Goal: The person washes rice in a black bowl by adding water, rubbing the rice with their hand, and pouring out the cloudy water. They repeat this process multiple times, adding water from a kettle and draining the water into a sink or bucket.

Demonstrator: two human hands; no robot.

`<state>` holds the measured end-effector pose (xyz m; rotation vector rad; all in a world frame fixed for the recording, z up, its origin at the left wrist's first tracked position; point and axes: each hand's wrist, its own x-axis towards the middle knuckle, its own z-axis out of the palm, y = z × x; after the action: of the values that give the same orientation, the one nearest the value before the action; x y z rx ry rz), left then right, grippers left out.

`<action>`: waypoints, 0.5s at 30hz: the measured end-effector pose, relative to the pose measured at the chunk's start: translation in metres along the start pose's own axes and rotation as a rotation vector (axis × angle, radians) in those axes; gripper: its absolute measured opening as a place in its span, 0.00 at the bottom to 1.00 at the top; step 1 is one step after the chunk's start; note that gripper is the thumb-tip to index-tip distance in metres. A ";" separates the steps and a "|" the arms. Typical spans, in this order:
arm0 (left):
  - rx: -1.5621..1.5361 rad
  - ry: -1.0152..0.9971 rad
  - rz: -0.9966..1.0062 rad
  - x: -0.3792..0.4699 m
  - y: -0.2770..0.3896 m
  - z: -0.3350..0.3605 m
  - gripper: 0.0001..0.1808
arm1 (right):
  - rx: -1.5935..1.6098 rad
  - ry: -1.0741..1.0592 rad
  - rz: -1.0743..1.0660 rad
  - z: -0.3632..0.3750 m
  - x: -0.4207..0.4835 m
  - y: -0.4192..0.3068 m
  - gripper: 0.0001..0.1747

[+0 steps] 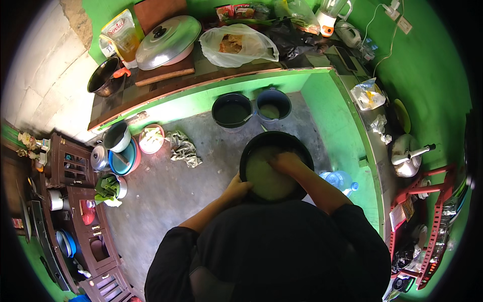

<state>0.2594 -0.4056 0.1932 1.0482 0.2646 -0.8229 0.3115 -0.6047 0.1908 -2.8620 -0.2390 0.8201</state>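
Note:
A large dark basin (244,154) is in front of me, with pale cloudy liquid (266,181) in it. At its left edge, my left hand (239,188) grips the rim, thumb on the near side. My right hand (285,163) reaches over the right side into the basin. Its fingers are at the liquid, and shadow hides whether they hold anything. Just beyond the basin stand two dark buckets: the left bucket (217,121) has a wire handle, and the right bucket (288,109) has something pale inside.
A grey cloth (183,149) lies on the concrete floor (169,200). Nearby are a pink-rimmed bowl (151,139) of pale pieces and a teal basin (122,164). A clear plastic bottle (339,181) is by my right forearm. The raised counter (222,81) holds a lidded pan (169,41).

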 end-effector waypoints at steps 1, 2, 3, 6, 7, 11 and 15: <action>0.009 -0.001 0.013 0.001 0.000 0.001 0.34 | -0.007 -0.045 0.020 -0.001 -0.007 0.001 0.30; 0.019 -0.002 0.026 0.001 -0.001 0.002 0.35 | 0.074 -0.081 0.074 0.001 -0.011 0.001 0.32; 0.030 -0.003 0.039 0.002 -0.001 0.004 0.35 | 0.156 -0.115 0.129 0.004 -0.016 0.002 0.33; 0.030 -0.038 0.066 0.004 -0.002 0.007 0.37 | 0.268 -0.121 0.078 0.024 -0.030 0.006 0.37; 0.043 -0.054 0.091 0.006 -0.004 0.007 0.37 | 0.283 -0.108 0.025 0.028 -0.033 0.007 0.38; 0.100 -0.070 0.128 0.008 -0.004 0.010 0.38 | 0.268 -0.146 -0.088 0.029 -0.042 -0.006 0.37; 0.139 -0.058 0.143 0.007 -0.003 0.014 0.38 | 0.367 -0.008 -0.183 0.032 -0.039 -0.015 0.32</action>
<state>0.2595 -0.4215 0.1937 1.1576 0.0823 -0.7491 0.2601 -0.5943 0.1866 -2.4549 -0.3104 0.7513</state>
